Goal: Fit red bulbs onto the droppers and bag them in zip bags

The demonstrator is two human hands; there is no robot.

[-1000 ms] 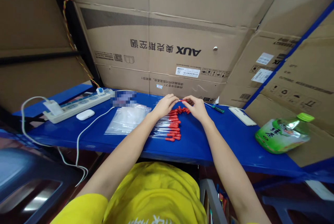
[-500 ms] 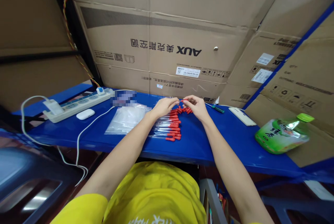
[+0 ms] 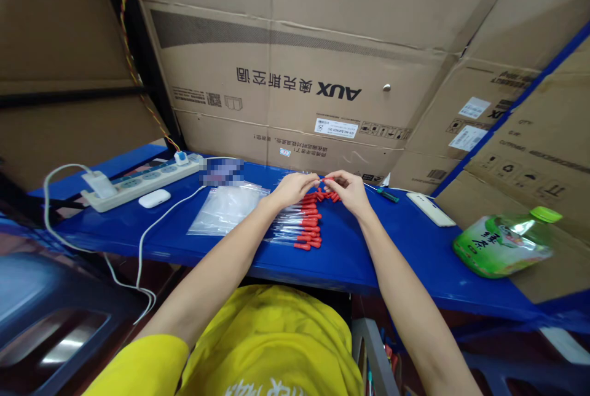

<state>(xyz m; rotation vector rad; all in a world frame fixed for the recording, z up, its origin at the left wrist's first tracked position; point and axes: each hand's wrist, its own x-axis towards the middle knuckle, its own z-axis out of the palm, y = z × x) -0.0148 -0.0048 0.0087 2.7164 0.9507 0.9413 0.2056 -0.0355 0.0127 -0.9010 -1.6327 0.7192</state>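
Row of red-tipped tubes (image 3: 311, 222) nearest; loose red caps (image 3: 332, 195) off row's far right; left hand (image 3: 295, 189) at row's far end, closure and hold unclear; right hand (image 3: 348, 190) right of row, fingertips pinching red piece (image 3: 328, 179)

Cardboard (image 3: 295, 45) stood behind the worktop's (image 3: 341, 254) far edge. A power strip (image 3: 147, 182) lay toward the far left corner, a case (image 3: 154, 198) just before it. Bags (image 3: 225, 208) lay left of centre, with droppers (image 3: 310, 222) to their right. Further right, a screwdriver (image 3: 388, 195) lay near the far edge, followed by a phone (image 3: 431, 209) and, by the right edge, a bottle (image 3: 500, 247).
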